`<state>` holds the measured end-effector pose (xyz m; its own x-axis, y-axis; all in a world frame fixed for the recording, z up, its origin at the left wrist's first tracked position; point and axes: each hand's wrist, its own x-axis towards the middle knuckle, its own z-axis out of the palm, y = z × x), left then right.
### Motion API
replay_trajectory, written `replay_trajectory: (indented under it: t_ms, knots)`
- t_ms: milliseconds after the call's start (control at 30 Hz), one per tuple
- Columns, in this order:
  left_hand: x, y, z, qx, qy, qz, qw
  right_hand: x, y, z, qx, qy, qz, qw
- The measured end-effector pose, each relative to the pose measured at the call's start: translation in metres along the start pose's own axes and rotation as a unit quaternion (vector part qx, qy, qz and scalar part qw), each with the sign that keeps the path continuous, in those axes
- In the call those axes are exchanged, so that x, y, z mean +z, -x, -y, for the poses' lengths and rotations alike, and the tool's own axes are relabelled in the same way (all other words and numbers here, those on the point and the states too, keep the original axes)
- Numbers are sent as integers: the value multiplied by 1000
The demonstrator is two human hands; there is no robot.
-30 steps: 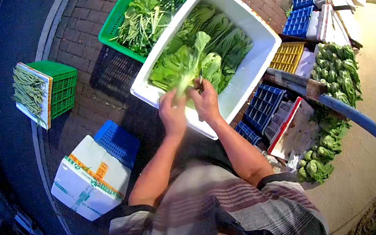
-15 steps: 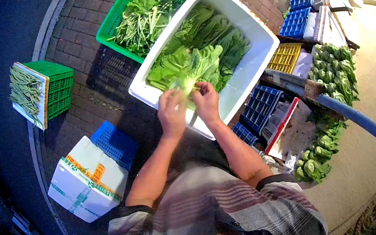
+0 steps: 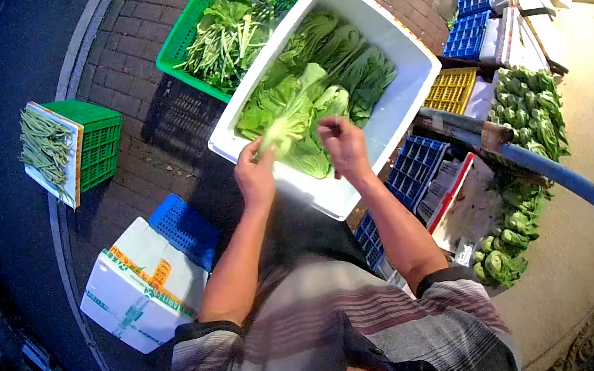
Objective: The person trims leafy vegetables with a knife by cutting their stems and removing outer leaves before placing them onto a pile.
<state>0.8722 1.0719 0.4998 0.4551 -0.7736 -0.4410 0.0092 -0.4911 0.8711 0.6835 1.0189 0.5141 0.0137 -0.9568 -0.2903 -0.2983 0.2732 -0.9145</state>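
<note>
My left hand [image 3: 256, 178] is closed on the pale stem end of a head of leafy greens [image 3: 290, 121], over the near side of a white foam box [image 3: 396, 105]. The leaves of that head point away from me, into the box. Beside it, to the right, my right hand [image 3: 344, 146] has its fingers curled together, apart from the stem end. Whether a leaf is pinched in them I cannot make out. More dark green leafy heads [image 3: 321, 40] lie inside the box.
A green crate [image 3: 172, 46] of leafy vegetables stands behind the box. At left, green beans [image 3: 46, 152] lie on a foam lid against another green crate [image 3: 100, 142]. A closed foam box [image 3: 139, 286] sits near left. Blue crates [image 3: 417, 167], a blue pipe [image 3: 573, 182] and stacked greens [image 3: 527, 109] are at right.
My hands have drawn apart. The left moved slightly left and down with the head of greens, now tilted leftward; the right moved right, away from the stem end.
</note>
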Motion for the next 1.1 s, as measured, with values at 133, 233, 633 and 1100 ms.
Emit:
replay_trajectory:
  t_ms: [133,233,633,1100]
  knots:
    - [10,9,-10,-53,103,17,993,23,2,18,-89,208,21,974]
    - [9,6,5,-49,98,11,994,30,5,12,-114,239,5,964]
    - [-20,8,-26,191,-90,37,977,-9,14,-45,127,-2,-47,991]
    - [-8,4,-61,326,-143,111,928,29,16,-16,268,-321,82,905]
